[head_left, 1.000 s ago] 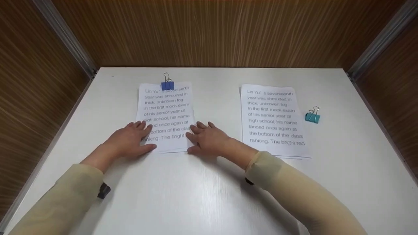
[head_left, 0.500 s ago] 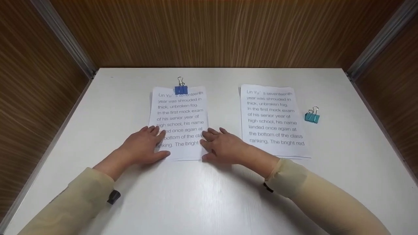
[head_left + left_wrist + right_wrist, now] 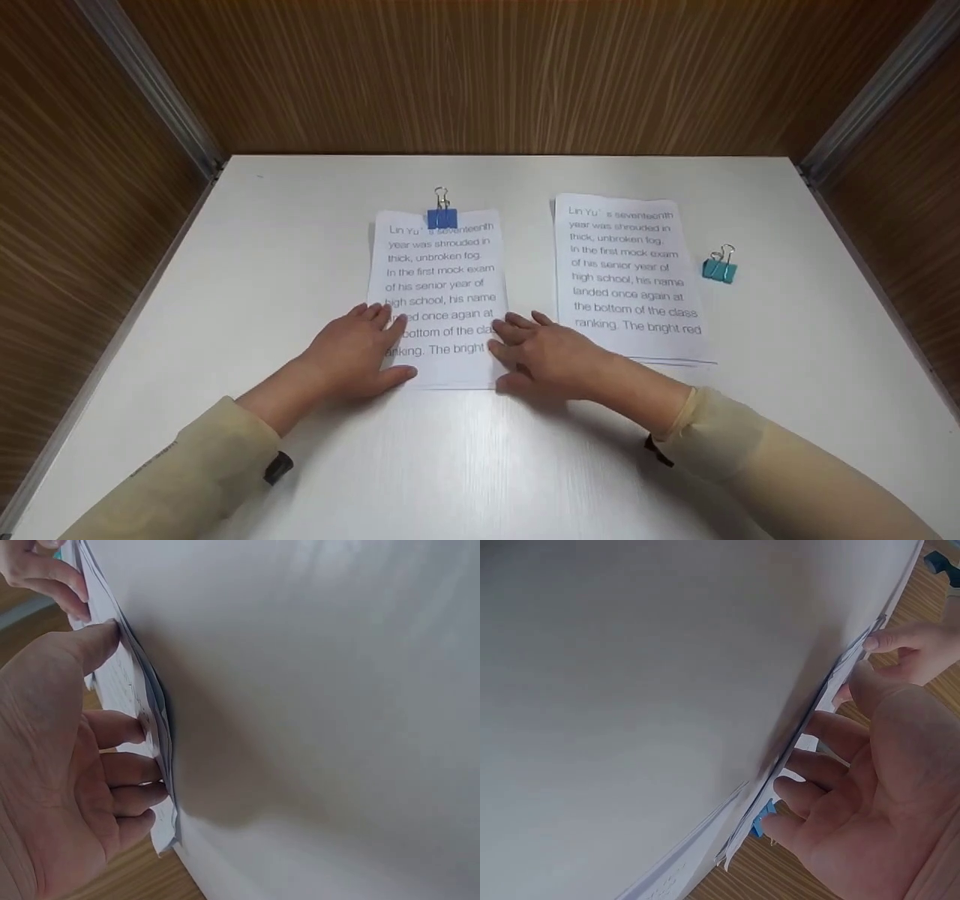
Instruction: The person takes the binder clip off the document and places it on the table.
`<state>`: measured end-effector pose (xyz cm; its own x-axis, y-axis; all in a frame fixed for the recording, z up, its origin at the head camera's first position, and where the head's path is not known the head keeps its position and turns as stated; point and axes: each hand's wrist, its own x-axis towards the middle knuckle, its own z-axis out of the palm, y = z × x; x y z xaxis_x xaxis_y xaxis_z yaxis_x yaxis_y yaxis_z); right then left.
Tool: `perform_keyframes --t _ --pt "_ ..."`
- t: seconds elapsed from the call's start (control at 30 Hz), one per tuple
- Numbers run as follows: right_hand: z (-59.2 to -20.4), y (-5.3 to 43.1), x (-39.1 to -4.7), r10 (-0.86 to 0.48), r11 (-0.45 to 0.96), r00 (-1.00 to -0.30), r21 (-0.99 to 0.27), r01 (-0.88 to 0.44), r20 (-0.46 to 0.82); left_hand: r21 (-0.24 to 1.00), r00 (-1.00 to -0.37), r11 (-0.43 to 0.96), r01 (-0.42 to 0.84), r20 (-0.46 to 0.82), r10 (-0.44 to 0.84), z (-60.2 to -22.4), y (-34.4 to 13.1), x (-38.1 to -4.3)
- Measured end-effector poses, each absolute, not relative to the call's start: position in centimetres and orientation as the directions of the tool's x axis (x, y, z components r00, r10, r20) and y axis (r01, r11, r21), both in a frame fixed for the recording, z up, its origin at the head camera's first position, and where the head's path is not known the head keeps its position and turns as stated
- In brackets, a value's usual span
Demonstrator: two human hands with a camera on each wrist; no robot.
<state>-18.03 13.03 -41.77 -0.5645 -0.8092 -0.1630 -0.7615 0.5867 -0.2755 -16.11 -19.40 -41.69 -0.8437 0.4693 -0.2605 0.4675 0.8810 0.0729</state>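
Note:
A stack of printed paper sheets (image 3: 442,285) lies flat in the middle of the table, with a blue binder clip (image 3: 442,218) on its top edge. On the stack's lower left side rests my left hand (image 3: 351,352), fingers spread and thumb near the bottom corner. My right hand (image 3: 559,356) touches the lower right side with its fingertips. In the left wrist view, the fingers of my left hand (image 3: 64,742) press along the edges of the sheets. The right wrist view shows my right hand (image 3: 870,787) against the opposite edge, with the blue clip (image 3: 763,817) beyond the fingers.
A second stack of printed sheets (image 3: 626,277) lies to the right, its lower edges slightly uneven. Beside it stands a teal binder clip (image 3: 719,270). The white table (image 3: 465,465) is bordered by wood-grain panels (image 3: 495,75) at the back and sides.
Both hands have moved right and slightly toward me, and the clipped stack has slid with them, closer to the second stack. The second stack and teal clip have stayed put.

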Motion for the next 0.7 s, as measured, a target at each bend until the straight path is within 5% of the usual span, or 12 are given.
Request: perform_keyframes --t 0.7 --pt "-41.8 15.8 -15.2 -0.803 0.589 -0.582 -0.312 -0.745 -0.128 0.091 -0.819 0.851 0.518 -0.236 0.524 -41.2 -17.0 -14.0"
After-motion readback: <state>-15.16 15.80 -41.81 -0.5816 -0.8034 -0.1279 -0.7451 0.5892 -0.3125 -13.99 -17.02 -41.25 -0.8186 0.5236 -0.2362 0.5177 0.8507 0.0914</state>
